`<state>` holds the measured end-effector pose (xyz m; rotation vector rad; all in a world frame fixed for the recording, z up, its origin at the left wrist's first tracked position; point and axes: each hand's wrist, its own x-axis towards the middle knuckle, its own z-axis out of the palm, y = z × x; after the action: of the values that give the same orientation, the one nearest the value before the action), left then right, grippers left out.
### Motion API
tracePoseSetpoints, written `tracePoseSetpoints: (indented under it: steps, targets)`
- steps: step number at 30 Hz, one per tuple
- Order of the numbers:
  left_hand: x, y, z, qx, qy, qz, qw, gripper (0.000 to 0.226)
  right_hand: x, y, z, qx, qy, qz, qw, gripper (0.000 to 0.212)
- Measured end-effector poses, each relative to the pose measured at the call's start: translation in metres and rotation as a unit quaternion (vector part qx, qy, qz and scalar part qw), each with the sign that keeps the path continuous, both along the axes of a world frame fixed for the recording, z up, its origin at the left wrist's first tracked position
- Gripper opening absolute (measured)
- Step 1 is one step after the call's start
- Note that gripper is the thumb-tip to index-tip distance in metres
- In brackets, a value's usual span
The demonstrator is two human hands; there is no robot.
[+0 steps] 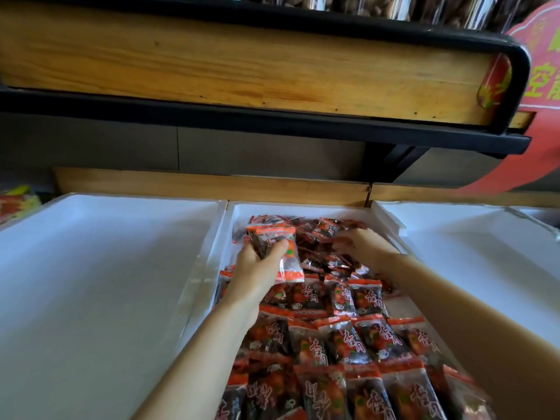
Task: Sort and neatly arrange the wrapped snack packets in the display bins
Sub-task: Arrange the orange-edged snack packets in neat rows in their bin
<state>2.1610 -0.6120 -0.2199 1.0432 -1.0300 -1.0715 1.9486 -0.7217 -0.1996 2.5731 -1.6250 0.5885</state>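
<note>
Left hand (257,268) grips packets (268,237); right hand (366,244) on the pile (321,254), grip unclear.
Loosely held, they could slip and scatter the rows (363,338).

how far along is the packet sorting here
Done: the near rows in the middle bin lie lined up. In hand: the left hand grips a few packets, and the right hand reaches into the loose heap. Left: that far heap is unsorted.

The right hand (368,245) is being blurred and its fingertips hidden among loose packets (321,234). The nearest packet rows (363,395) are being cut by the bottom edge, the red sign (542,71) by the right.
</note>
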Motion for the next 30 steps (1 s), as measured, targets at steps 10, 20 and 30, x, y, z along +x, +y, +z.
tracePoseSetpoints:
  steps: [10, 20, 30]
  targets:
    - [-0.007, 0.010, 0.005, 0.012, -0.010, -0.024, 1.000, 0.040, 0.045, 0.087, 0.052, 0.186, -0.319, 0.128, 0.920, 0.023]
    - [-0.018, 0.028, 0.016, -0.077, 0.045, -0.151, 0.985, 0.011, 0.039, 0.087, 0.055, 0.173, -0.319, 0.105, 0.926, 0.013]
    - [-0.019, 0.024, 0.012, -0.052, 0.032, -0.140, 0.988, 0.020, -0.050, -0.002, -0.034, 0.135, -0.216, -0.127, 0.959, 0.010]
